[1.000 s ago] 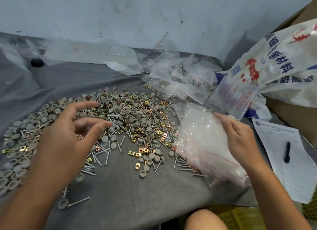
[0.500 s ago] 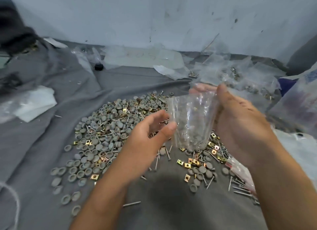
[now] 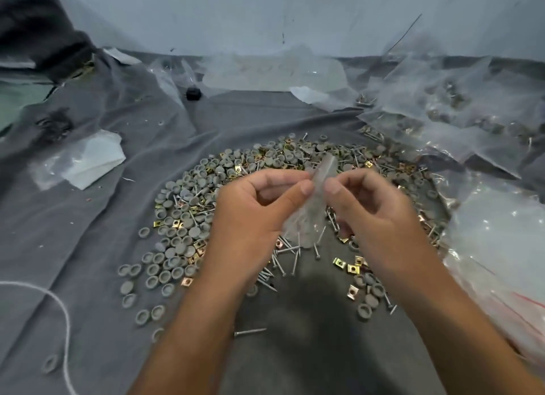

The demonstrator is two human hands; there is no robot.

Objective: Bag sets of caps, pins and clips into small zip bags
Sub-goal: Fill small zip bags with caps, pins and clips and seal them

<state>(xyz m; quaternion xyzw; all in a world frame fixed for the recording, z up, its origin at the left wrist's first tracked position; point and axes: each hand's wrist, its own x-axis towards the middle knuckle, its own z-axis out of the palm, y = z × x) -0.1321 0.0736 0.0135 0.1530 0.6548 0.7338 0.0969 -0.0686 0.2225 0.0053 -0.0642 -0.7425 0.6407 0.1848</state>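
Caps (image 3: 177,217), pins (image 3: 290,259) and gold clips (image 3: 343,263) lie heaped mid-way across the grey cloth (image 3: 88,247), filled bags (image 3: 460,108) crowd its far right corner, and above the heap the left hand (image 3: 253,214) and right hand (image 3: 374,214) each pinch a small clear zip bag (image 3: 312,205) between them.

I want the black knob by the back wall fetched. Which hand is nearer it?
Left. The left hand is nearer the black knob; the right hand is farther right.
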